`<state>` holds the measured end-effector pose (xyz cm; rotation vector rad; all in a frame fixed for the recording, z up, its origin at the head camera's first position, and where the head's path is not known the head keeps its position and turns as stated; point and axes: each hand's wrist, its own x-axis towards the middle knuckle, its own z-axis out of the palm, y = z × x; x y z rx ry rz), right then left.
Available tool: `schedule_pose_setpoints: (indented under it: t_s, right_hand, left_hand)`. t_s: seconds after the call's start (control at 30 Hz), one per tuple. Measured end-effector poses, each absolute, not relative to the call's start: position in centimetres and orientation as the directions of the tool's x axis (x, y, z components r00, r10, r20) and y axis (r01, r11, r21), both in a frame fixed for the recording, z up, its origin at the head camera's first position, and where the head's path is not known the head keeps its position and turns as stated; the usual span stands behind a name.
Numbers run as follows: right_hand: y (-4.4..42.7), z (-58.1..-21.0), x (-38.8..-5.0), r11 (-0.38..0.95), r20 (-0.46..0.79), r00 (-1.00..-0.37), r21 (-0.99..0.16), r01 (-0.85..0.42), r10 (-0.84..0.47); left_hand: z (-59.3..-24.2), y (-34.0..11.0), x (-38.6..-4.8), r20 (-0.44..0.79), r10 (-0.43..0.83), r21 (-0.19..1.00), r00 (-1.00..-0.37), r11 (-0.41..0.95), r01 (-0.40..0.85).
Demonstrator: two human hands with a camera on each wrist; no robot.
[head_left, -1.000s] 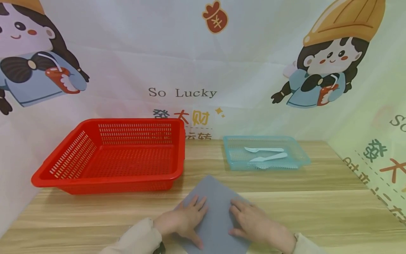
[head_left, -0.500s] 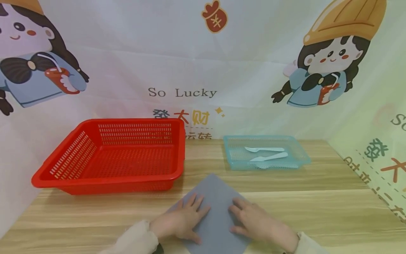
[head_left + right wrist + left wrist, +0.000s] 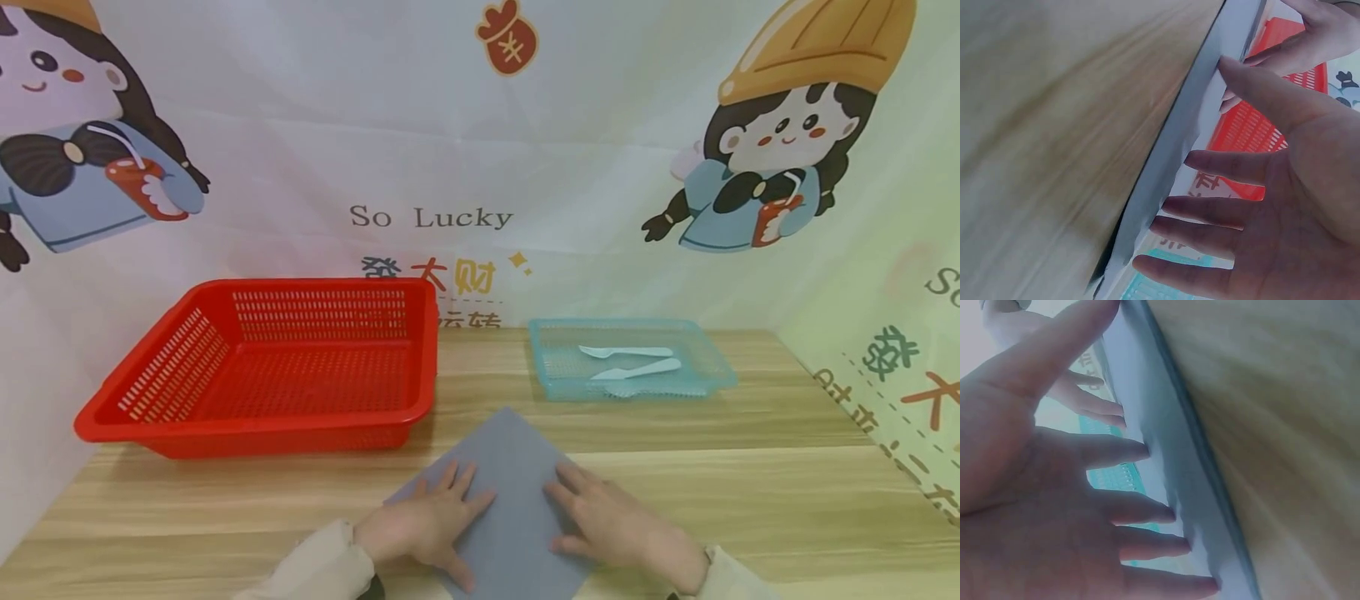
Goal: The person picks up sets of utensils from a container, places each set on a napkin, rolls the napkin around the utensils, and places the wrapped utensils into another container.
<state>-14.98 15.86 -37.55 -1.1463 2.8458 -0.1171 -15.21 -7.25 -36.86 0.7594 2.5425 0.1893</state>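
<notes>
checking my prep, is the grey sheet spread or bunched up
Spread: the sheet lies as a flat diamond under the left hand and right hand. Cannot tell if layered.

Soft, even light fills the head view; wrist views blur the tabletop (image 3: 1297, 425).

wood-grain table (image 3: 780, 508) | red basket (image 3: 255, 430), left | grey sheet (image 3: 515, 500), front | light-blue tray (image 3: 562, 367), right

wht cloth backdrop (image 3: 300, 167) w/ cartoon prints (image 3: 787, 150), greenish at R, lt wood-grain tbl (image 3: 787, 500)
</notes>
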Motion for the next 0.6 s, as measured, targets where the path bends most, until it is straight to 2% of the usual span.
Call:
schedule_pose_setpoints:
  t_s: [0.4,0.6]
  right_hand:
    - [15.8,-37.8,-15.7,0.692,0.056,-0.691,-0.006,-0.722,-0.721]
    - [16.0,-37.6,-16.5,0.672,0.083,-0.673,-0.046,-0.739,-0.735]
  left_hand:
    - [-36.6,-7.2,-15.4,-0.395,0.559,0.228,-0.729,0.828,0.512]
    - [-35.9,-6.8,-15.9,-0.275,0.585,0.174,-0.763,0.811,0.559]
